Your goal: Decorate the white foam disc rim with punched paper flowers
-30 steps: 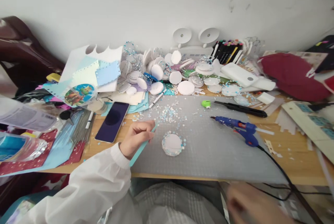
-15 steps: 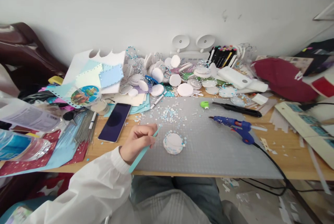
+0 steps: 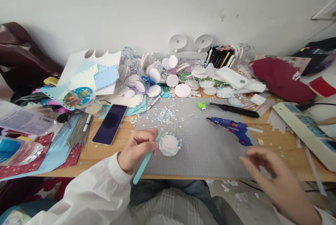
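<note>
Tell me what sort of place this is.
Most likely a home craft desk. A grey cutting mat lies on the wooden table, with a blue glue gun on it, a heap of white discs behind, and a rack of markers by the wall.

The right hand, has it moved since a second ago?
Yes. The right hand has risen from the bottom edge onto the grey mat's near corner, toward the blue glue gun.

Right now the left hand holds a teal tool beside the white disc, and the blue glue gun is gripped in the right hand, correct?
Not quite. The head view shows the glue gun lying on the grey mat, ungripped; the right hand hovers empty near it. The left hand does hold the teal tool beside the white disc.
</note>
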A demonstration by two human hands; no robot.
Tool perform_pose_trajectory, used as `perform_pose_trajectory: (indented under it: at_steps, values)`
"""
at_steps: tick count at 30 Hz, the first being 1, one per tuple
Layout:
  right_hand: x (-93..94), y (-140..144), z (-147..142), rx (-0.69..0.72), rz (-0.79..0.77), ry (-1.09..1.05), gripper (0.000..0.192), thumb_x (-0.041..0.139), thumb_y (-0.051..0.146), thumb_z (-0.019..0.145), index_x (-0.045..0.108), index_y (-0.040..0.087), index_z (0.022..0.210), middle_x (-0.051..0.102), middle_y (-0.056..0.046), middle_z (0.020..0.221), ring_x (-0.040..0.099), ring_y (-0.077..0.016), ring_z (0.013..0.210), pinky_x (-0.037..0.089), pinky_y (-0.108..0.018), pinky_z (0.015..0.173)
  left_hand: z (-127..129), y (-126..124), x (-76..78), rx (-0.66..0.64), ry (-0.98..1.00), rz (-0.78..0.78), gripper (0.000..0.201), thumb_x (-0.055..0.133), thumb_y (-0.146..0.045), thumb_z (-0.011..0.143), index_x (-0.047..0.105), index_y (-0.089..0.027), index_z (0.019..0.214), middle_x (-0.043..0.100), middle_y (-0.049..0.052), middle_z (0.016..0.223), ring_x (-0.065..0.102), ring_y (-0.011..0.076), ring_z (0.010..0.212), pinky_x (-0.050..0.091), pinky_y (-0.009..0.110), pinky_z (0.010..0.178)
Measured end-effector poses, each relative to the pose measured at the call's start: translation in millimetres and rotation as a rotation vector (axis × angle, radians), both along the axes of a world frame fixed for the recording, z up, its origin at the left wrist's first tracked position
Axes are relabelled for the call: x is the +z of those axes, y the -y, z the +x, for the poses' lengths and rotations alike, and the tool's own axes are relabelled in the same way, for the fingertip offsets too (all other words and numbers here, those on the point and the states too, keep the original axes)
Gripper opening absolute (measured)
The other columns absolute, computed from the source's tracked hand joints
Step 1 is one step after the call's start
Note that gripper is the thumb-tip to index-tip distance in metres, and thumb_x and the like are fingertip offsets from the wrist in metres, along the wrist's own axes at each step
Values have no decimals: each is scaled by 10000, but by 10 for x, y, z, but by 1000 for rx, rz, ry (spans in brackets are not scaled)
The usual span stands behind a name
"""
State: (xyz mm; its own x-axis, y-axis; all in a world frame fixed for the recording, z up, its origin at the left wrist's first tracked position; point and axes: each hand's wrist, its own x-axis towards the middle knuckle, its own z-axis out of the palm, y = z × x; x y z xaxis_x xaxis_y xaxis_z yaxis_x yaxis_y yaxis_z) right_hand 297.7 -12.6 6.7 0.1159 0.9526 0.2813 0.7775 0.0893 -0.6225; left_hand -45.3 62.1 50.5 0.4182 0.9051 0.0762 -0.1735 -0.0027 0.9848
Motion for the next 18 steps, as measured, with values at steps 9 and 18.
perform_pose_trajectory:
  at_steps: [9, 18]
  values:
    - [-328, -639, 421, 41, 156, 375, 311, 503, 468, 875, 586, 176, 943, 631, -114, 865, 596, -278, 851, 468, -411, 763, 49, -139, 50, 25, -76, -40, 274, 615, -267, 758, 632, -157, 507, 434, 1, 540, 399, 139, 601, 271, 293, 595]
    - [-191, -622, 514, -115, 98, 318, 243, 581, 456, 830, 604, 214, 831, 621, -90, 747, 588, -259, 680, 444, -380, 600, 183, -354, 97, 17, -107, -61, 244, 616, -273, 754, 698, -175, 546, 455, 10, 531, 408, 148, 598, 284, 314, 606]
